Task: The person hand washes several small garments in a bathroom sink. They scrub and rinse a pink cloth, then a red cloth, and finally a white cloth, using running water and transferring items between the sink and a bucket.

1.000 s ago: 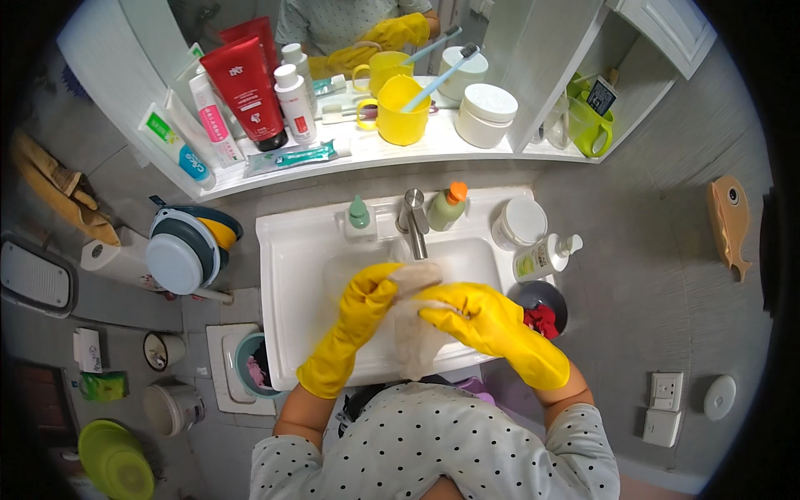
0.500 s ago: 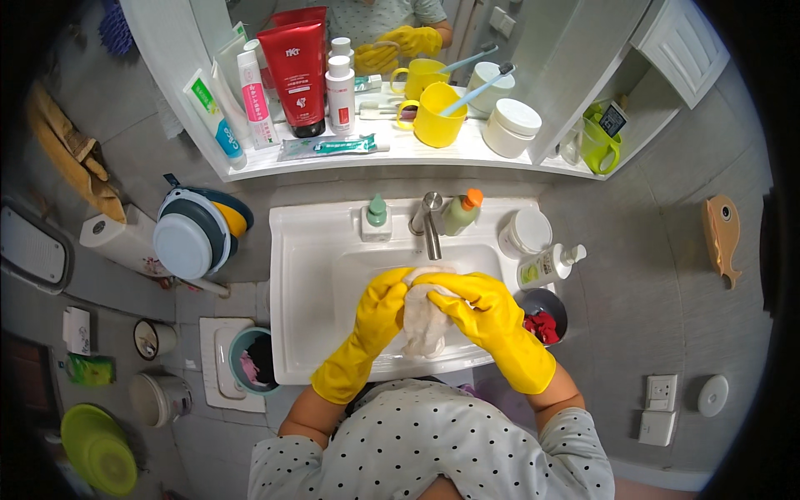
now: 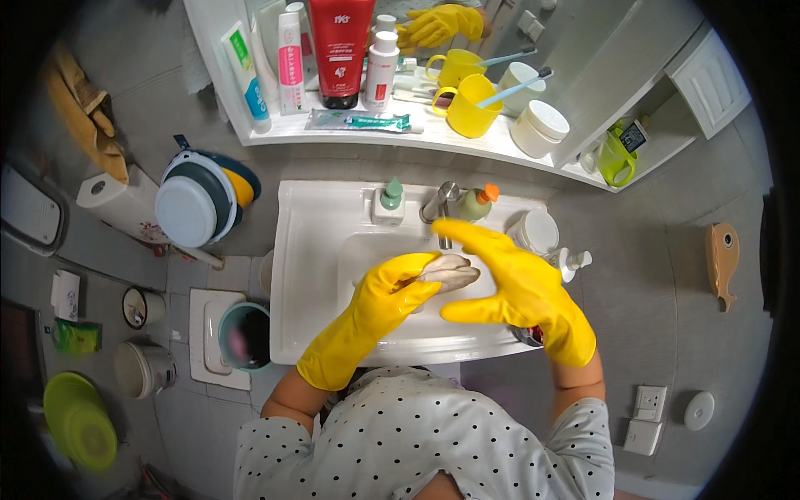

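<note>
Over the white sink [image 3: 304, 258], my left hand [image 3: 387, 292] in a yellow rubber glove is closed on a bunched, off-white cloth [image 3: 452, 273]. The cloth's folded end sticks out past the fingers toward the right. My right hand [image 3: 529, 279], in a matching glove, is held apart from the cloth with thumb and fingers spread and nothing in it. It is raised over the right side of the sink, in front of the white lidded tub [image 3: 536, 231] and a white pump bottle [image 3: 573, 263]. Behind the hands rises the metal faucet [image 3: 440, 202], its spout partly hidden.
Two soap pumps, one white and green [image 3: 389, 204] and one with an orange top [image 3: 481, 202], flank the faucet. A shelf [image 3: 283, 137] above holds tubes, bottles and a yellow cup [image 3: 472, 107]. A teal bucket [image 3: 225, 333] with dark cloth stands at left.
My right hand has let go of the cloth, moved right and spread its fingers. The cloth, hanging down between both hands before, is now bunched up in my left hand. The view has shifted.
</note>
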A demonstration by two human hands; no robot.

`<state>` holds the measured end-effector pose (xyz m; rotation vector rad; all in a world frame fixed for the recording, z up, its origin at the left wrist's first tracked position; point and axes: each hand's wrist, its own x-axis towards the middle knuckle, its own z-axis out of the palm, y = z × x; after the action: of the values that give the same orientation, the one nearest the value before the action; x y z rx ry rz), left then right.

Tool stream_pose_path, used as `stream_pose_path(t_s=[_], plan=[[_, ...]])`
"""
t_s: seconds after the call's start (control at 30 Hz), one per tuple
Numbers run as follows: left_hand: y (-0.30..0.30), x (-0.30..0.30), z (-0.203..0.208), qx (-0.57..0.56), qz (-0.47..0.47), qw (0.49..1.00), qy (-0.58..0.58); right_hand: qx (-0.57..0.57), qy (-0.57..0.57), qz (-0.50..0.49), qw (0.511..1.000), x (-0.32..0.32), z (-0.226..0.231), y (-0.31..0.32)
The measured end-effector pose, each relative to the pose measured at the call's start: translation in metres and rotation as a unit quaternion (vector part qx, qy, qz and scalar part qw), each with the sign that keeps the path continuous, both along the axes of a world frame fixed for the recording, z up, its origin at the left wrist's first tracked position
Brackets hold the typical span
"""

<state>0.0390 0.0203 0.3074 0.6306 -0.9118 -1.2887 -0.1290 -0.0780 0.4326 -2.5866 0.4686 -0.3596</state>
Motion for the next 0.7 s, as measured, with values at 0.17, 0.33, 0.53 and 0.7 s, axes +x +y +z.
stream_pose_path(t_s=[0.17,0.33,0.53,0.7], plan=[[0.013,0.029,-0.014,0.035,0.033,0.993,-0.108,0.112,0.134,-0.039,0.984,0.034,-0.006,-0.013],[0.037,0.060,-0.067,-0.051,0.211,0.972,-0.095,0.014,0.084,0.008,0.996,0.028,-0.009,-0.011],[0.089,0.079,-0.077,0.073,0.160,0.932,-0.319,0.053,0.062,0.051,0.995,0.024,0.012,-0.017],[0.074,0.058,-0.075,-0.023,0.271,0.832,-0.483,0.060,0.044,0.017,0.997,0.027,0.025,-0.016]])
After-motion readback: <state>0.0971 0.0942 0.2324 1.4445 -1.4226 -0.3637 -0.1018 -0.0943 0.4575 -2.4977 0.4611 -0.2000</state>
